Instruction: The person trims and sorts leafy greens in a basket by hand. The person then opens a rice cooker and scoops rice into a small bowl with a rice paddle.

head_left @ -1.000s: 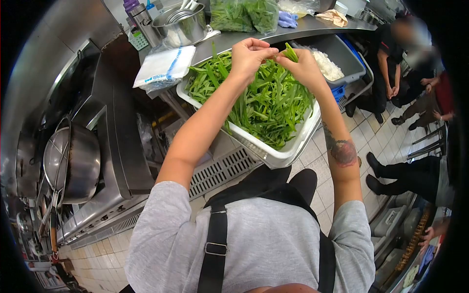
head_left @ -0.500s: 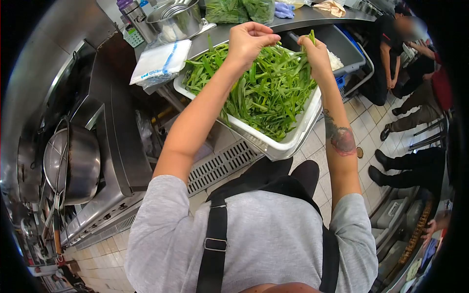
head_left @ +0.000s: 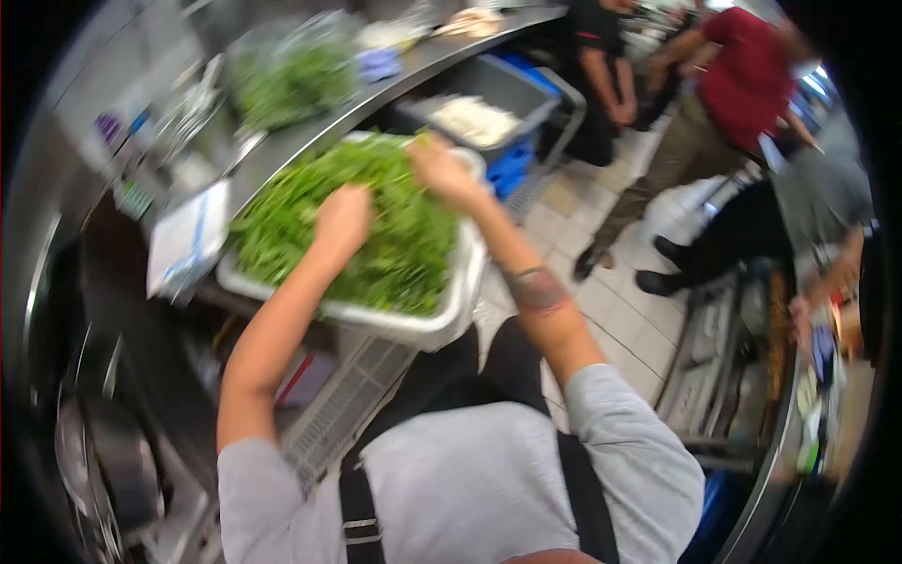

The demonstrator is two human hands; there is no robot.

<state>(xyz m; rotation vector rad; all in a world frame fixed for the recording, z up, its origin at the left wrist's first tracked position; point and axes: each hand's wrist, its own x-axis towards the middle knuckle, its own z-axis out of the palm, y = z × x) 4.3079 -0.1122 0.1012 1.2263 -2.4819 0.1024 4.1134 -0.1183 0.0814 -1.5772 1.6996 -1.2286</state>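
Steel counter point(head_left: 421, 62) curves behind the white tub point(head_left: 427, 327), which stands before you, heaped with loose green leaves point(head_left: 395, 268). Your left hand point(head_left: 343, 221) is upon these leaves, with fingers curled inward. Your right hand point(head_left: 442, 174) is near the far rim, fingers bent close together; because of blur, I cannot tell what either pinches. As I judge, much is already in the tub, while the bagged greens point(head_left: 301, 80) lie apart; how much remains is not clear.
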